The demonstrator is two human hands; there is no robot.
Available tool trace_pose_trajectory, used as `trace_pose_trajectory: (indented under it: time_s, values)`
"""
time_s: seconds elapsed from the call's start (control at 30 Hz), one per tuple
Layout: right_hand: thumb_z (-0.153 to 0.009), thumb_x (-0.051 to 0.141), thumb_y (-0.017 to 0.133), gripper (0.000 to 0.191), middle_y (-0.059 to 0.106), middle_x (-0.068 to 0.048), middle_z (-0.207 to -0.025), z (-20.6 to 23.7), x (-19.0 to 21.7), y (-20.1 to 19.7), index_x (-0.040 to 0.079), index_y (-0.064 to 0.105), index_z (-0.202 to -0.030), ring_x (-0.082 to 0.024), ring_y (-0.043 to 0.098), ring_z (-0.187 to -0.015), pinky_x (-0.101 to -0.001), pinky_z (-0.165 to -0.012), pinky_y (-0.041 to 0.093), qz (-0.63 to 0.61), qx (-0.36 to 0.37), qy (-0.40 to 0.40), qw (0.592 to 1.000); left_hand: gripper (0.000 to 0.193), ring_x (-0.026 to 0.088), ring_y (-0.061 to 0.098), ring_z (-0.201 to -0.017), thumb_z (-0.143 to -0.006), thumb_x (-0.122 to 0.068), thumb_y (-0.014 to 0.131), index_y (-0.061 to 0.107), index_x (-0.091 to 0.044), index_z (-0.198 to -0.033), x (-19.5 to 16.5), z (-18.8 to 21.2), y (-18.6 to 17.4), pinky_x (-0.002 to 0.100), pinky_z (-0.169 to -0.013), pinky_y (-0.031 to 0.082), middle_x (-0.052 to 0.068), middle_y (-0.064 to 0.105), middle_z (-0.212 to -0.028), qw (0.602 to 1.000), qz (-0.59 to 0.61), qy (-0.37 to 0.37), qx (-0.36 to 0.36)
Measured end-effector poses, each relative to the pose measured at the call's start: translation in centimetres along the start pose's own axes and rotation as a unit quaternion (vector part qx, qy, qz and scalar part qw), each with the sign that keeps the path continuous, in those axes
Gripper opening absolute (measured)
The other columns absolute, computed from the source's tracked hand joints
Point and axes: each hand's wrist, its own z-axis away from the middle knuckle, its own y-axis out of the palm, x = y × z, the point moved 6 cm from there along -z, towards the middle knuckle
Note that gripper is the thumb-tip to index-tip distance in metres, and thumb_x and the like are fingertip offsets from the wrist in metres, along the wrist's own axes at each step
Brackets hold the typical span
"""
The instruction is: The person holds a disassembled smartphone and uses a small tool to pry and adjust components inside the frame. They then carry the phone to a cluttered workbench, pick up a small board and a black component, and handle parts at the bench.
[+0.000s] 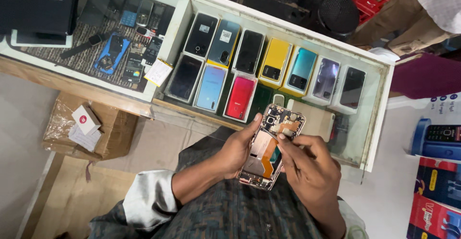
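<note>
My left hand (238, 149) reaches up from my lap, sleeve pushed back to the forearm, wrist straight. Its grip is a cupped clamp: thumb up along one side, fingers wrapped underneath. My right hand (307, 164) comes in from the other side, wrist bent, thumb and forefinger pinched together at the tips, other fingers curled.

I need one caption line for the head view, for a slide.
Left hand holds an opened phone; right hand touches its inside, above a glass display case.
</note>
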Motion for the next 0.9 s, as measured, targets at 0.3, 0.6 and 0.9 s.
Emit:
trace_pose_trajectory:
  time_s: [0.3,0.6,0.9]
  values:
    - [-0.090,0.002,0.074,0.023,0.065,-0.004,-0.096,-0.7,-1.3,0.5,0.008,0.075,-0.112,-0.009,0.071,-0.061,-0.0255,-0.053,0.054,-0.069,0.046,0.017,0.996,0.067,0.023,0.071,-0.108,-0.112,-0.053,0.029,0.054,0.000,-0.146,0.1,-0.5,-0.1,0.037,-0.093,0.060,0.017,0.069,-0.123,1.000,-0.003,-0.008,0.014]
    - [-0.089,0.002,0.072,0.025,0.067,-0.004,-0.096,-1.5,-1.8,1.0,0.009,0.076,-0.113,-0.012,0.072,-0.068,-0.0274,-0.058,0.055,-0.066,0.068,0.040,0.995,0.066,0.025,0.072,-0.104,-0.111,-0.054,0.030,0.051,-0.003,-0.148,0.1,-1.0,-0.3,0.043,-0.088,0.063,0.016,0.069,-0.120,0.998,0.044,-0.033,0.020]
    - [-0.084,-0.003,0.071,0.037,0.067,-0.005,-0.095,-1.1,-1.8,0.9,0.011,0.073,-0.117,-0.021,0.069,-0.074,-0.0346,-0.066,0.055,0.017,0.060,-0.002,0.998,0.069,0.028,0.074,-0.088,-0.111,-0.057,0.032,0.054,-0.001,-0.145,0.3,-1.2,-0.6,0.039,-0.077,0.063,0.018,0.071,-0.112,0.999,0.004,-0.036,0.014]
